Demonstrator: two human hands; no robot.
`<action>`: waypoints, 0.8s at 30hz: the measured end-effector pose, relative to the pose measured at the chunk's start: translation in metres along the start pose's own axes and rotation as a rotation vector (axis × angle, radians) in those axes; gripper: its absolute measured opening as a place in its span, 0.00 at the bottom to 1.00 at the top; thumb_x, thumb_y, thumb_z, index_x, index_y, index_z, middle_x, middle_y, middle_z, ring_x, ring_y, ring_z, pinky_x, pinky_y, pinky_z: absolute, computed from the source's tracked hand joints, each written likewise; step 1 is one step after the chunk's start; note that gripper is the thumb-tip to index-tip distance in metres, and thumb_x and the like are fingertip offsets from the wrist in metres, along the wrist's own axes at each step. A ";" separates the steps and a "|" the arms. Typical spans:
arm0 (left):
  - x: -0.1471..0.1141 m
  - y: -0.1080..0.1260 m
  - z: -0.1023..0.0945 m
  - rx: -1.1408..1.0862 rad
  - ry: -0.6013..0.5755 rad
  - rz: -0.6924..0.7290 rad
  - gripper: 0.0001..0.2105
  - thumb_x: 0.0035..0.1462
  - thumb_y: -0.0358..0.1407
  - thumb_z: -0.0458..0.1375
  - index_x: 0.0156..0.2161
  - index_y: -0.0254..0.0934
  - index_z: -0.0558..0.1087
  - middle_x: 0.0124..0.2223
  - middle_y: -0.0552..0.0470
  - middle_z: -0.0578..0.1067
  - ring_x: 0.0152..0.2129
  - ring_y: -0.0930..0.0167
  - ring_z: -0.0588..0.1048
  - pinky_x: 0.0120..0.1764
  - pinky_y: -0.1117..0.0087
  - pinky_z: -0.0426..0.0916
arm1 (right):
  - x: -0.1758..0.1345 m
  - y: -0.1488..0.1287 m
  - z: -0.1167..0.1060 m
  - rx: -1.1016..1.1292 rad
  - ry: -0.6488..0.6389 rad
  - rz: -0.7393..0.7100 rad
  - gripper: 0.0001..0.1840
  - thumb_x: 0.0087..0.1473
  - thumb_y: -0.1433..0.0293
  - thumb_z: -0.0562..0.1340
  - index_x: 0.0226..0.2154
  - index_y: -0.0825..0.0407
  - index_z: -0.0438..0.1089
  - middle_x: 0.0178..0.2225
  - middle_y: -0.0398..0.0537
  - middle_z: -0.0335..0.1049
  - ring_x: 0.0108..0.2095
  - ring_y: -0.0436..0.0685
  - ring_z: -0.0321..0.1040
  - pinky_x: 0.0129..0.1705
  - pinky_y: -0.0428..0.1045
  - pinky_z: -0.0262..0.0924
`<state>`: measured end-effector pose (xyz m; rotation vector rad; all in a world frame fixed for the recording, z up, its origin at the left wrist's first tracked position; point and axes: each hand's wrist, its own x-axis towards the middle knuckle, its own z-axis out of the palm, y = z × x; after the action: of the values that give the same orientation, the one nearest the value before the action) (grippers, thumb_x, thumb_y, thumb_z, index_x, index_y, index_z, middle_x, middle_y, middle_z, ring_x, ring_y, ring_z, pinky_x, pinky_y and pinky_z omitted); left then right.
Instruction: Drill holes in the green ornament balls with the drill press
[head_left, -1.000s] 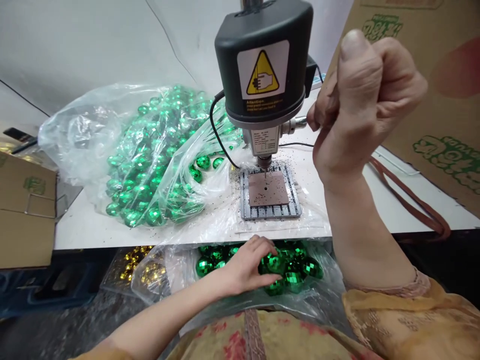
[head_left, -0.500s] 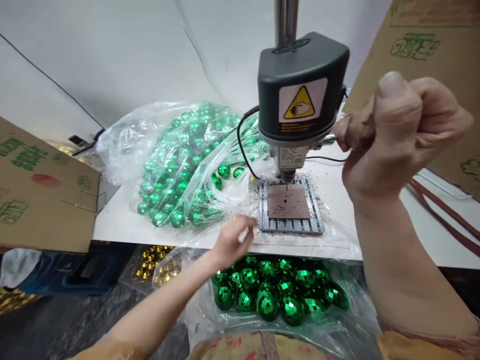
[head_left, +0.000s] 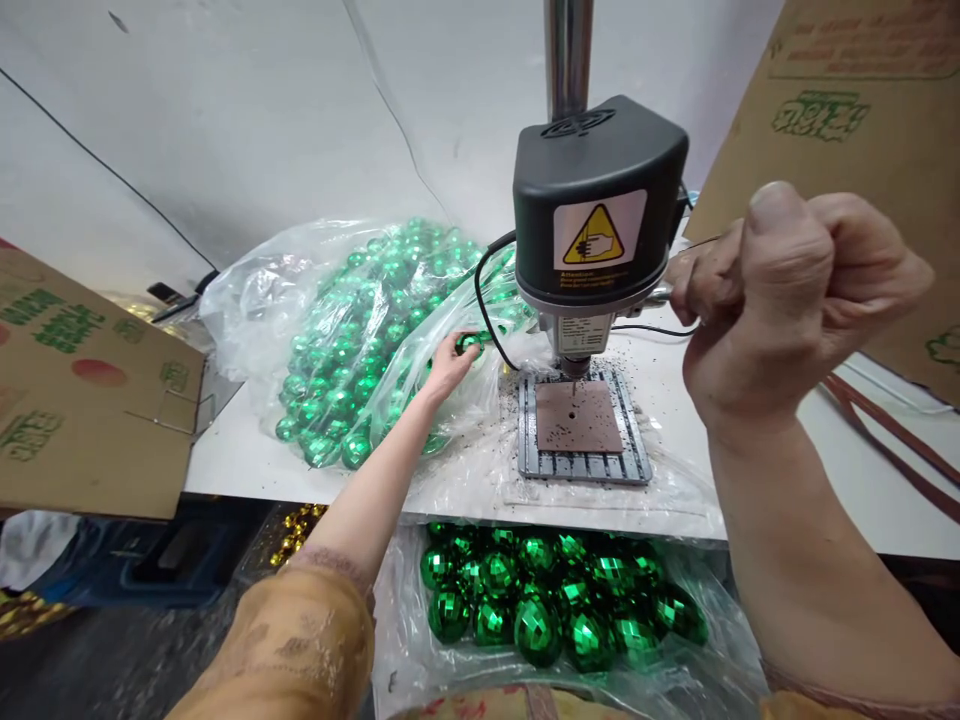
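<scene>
A white table (head_left: pixel 240 450) bears a drill (head_left: pixel 596 230) marked "Attention", left hand (head_left: pixel 448 365) gripping green ball (head_left: pixel 472 343), right hand (head_left: pixel 795 300) clenching lever (head_left: pixel 658 297).

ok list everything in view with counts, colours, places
Drill press: one, black, right of centre
Slotted base: one, grey, under drill
Plate: one, brown, on base
Green balls: many, table and foreground
Plastic: count unclear, transparent, around balls
Gold balls: several, lower left
Boxes: two, brown, left and right
Strap: one, brown, right
Blue object: one, lower left
Cables: several, black, left and centre
Table: one, white, middle
Wall: one, pale, back
Left hand: one, at tabletop balls
Right hand: one, gripping drill lever
</scene>
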<state>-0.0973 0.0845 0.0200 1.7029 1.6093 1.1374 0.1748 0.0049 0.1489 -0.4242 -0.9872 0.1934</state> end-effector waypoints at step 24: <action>-0.097 0.019 0.086 -0.529 -0.225 0.013 0.31 0.50 0.46 0.70 0.57 0.40 0.71 0.56 0.44 0.76 0.51 0.61 0.76 0.57 0.57 0.69 | -0.003 0.000 0.000 -0.031 -0.046 0.021 0.27 0.57 0.60 0.62 0.18 0.49 0.46 0.15 0.36 0.45 0.16 0.45 0.46 0.20 0.49 0.44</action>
<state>-0.0077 0.0019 -0.0281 1.4281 1.0425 1.1969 0.1730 0.0036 0.1467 -0.4605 -1.0327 0.2078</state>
